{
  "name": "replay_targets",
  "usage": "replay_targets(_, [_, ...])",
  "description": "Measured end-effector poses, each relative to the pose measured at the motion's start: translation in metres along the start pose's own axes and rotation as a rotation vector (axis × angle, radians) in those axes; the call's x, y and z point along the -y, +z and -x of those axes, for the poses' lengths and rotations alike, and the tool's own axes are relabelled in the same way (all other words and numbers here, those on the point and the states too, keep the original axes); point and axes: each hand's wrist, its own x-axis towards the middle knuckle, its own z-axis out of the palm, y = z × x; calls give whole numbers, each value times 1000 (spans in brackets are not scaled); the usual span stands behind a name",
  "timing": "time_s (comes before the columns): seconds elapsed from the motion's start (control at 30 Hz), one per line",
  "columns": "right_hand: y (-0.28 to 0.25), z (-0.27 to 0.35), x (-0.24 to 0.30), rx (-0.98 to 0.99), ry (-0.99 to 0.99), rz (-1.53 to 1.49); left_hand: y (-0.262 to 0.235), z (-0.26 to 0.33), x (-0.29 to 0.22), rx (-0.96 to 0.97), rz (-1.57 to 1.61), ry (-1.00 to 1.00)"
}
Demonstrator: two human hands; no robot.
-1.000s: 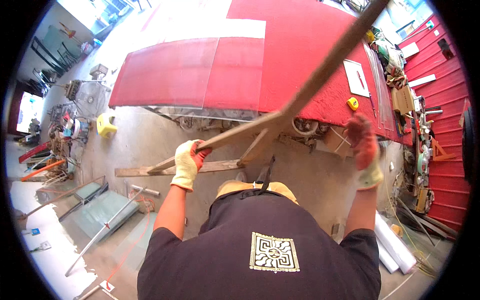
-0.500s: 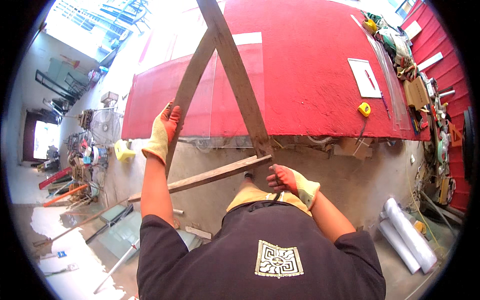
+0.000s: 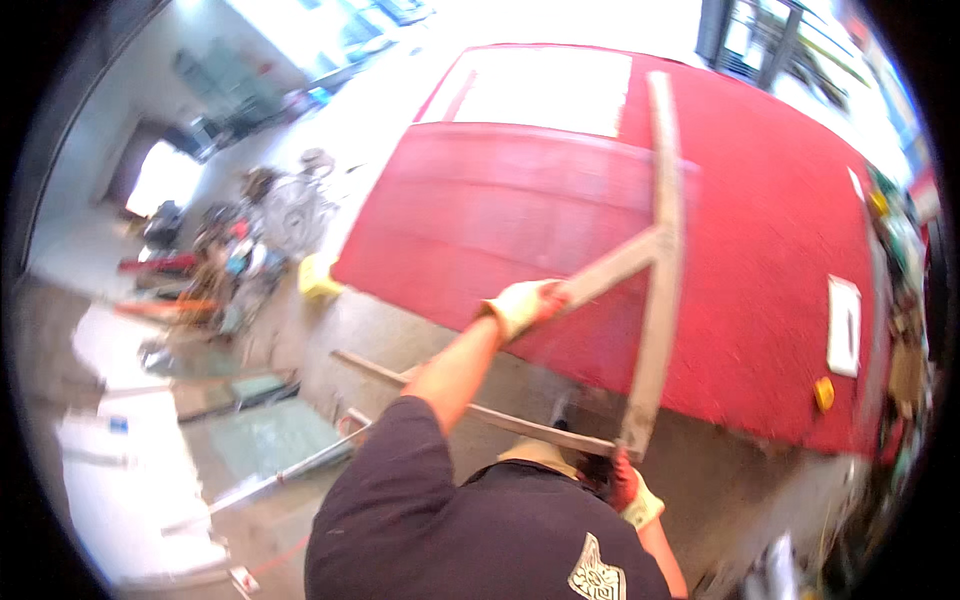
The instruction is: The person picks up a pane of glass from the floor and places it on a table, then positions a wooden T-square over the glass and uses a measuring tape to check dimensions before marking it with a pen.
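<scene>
A large wooden frame of flat bars is held over the table. Its long bar (image 3: 666, 200) meets a diagonal bar (image 3: 612, 268), and a lower bar (image 3: 545, 430) runs off left near my waist. My left hand (image 3: 525, 305), in a pale yellow glove with an orange-red palm, grips the diagonal bar. At the near corner, my right hand (image 3: 634, 492), gloved alike, is closed round the frame's end; its fingers are partly hidden. Under the frame, a clear sheet (image 3: 520, 190) lies on the red-covered table (image 3: 770, 300).
On the table's right lie a white pad (image 3: 843, 325) and a yellow tape measure (image 3: 824, 394). A yellow stool (image 3: 318, 278) stands by its left corner. Glass panes (image 3: 262, 440) lie at lower left, with clutter beyond. Tools and bags crowd the right edge.
The view has swung, and the frame now reaches farther out over the table, its long bar nearly straight ahead. My right hand, earlier beside the near corner, is now closed on it.
</scene>
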Motion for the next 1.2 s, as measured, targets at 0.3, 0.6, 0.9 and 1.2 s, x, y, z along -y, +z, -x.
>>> replay_targets(0.3, [-8,-56,-5,65,-18,-188,5,1,-23,25,-147,-128])
replay_targets(0.6, [-30,-98,-21,140,18,-126,34,-8,-20,-335,-467,-21])
replay_targets(0.9, [-12,-98,-23,37,-20,-115,54,-29,-14,-298,-544,85])
replay_targets(1.2, [-23,-100,-5,-118,57,202,53,-49,-12,-212,-533,53])
